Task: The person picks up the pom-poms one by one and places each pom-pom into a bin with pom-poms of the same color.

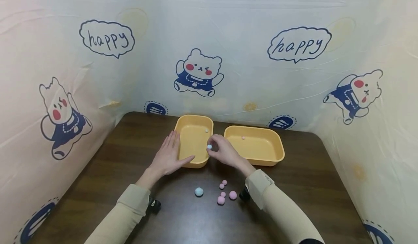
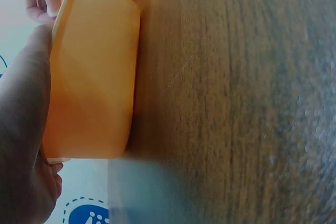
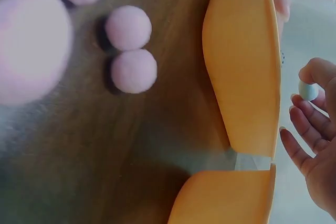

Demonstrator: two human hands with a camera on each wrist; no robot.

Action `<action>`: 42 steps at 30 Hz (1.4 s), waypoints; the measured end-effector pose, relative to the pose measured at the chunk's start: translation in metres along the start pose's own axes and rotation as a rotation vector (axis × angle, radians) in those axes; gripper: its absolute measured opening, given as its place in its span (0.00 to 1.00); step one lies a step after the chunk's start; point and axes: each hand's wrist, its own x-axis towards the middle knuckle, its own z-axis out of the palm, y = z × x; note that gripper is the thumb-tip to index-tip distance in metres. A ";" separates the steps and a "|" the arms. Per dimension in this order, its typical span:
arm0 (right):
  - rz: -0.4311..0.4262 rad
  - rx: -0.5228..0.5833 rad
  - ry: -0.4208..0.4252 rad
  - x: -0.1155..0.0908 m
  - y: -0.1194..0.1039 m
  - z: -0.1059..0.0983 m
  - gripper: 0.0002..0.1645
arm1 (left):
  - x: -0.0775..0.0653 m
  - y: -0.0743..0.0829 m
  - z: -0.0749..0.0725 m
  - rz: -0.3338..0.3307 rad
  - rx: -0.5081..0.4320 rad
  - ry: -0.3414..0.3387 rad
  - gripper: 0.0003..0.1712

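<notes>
Between thumb and fingertips my right hand (image 1: 227,153) pinches a small light blue pom-pom ball (image 1: 209,146) at the right rim of the left yellow tray (image 1: 191,140). The right wrist view shows the ball (image 3: 308,91) held above rim height, the other fingers loosely spread. My left hand (image 1: 167,157) rests along the same tray's left side with its fingers straight and the thumb out over the near rim. One small pale ball (image 1: 206,130) lies inside this tray, towards the far right.
A second yellow tray (image 1: 258,149) stands to the right, with one small pink ball (image 1: 243,137) inside. Nearer me on the dark wooden table (image 1: 176,218) lie a bigger blue ball (image 1: 199,191) and several pink balls (image 1: 221,200) of two sizes. Printed cloth hangs around the table.
</notes>
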 end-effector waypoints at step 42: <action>0.106 0.034 0.004 0.064 -0.006 0.017 0.08 | 0.000 -0.001 0.004 -0.013 -0.013 0.017 0.73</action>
